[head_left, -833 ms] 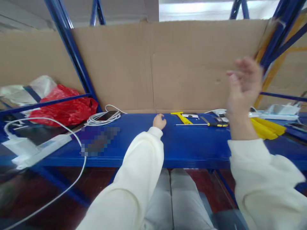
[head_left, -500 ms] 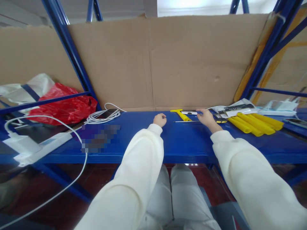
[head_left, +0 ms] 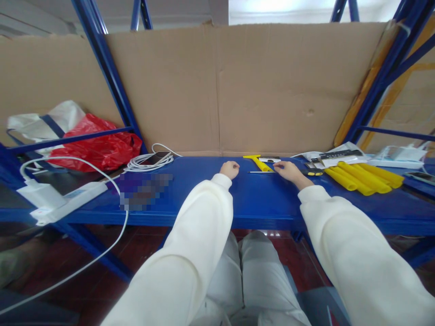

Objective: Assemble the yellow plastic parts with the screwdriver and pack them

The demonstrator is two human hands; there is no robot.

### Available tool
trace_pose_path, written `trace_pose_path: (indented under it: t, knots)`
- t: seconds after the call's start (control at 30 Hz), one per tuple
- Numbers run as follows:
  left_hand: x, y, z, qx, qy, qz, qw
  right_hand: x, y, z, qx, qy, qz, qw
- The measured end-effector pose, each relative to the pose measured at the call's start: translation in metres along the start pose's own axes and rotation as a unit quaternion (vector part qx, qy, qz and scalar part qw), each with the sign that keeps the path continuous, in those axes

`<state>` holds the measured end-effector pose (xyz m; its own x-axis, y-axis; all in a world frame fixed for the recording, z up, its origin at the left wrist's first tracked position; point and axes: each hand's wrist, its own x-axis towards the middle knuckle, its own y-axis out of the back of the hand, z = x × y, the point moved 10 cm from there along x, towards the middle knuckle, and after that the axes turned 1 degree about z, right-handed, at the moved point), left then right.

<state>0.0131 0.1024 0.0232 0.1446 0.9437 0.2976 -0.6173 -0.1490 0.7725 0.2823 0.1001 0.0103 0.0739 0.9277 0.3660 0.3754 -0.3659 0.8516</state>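
My left hand (head_left: 230, 170) is closed, its fingers curled together over the blue tabletop (head_left: 265, 197). What it holds, if anything, is hidden. My right hand (head_left: 287, 170) has thumb and fingertips drawn together in a pinch; anything between them is too small to make out. Just left of those fingertips lie a yellow T-shaped tool (head_left: 261, 163) and a thin metal rod (head_left: 258, 172). A small white and black piece (head_left: 270, 160) lies behind the fingertips. To the right of my right hand is a small black and yellow item (head_left: 314, 172).
Several yellow tubes (head_left: 360, 178) lie at the right beside a clear packet with a black label (head_left: 341, 156). On the left are a coiled white cable (head_left: 149, 162), a power strip (head_left: 79, 199) and a red plastic bag (head_left: 102, 145). A cardboard panel (head_left: 272, 90) stands behind the tabletop.
My right hand has come slightly left and toward me, and its fingertips have drawn together. My left hand stays nearly where it was, still curled. The camera view has shifted a little.
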Motion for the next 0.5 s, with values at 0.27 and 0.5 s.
trace_pose_path:
  t: [0.27,0.5]
  knots:
    - [-0.004,0.004,0.004,0.011,-0.001,0.006,1.000,-0.006,-0.020,-0.028,-0.020,0.047,-0.057,0.997]
    - [-0.004,0.005,0.002,0.002,-0.001,0.010,1.000,-0.011,-0.021,-0.034,-0.038,0.062,-0.072,0.995]
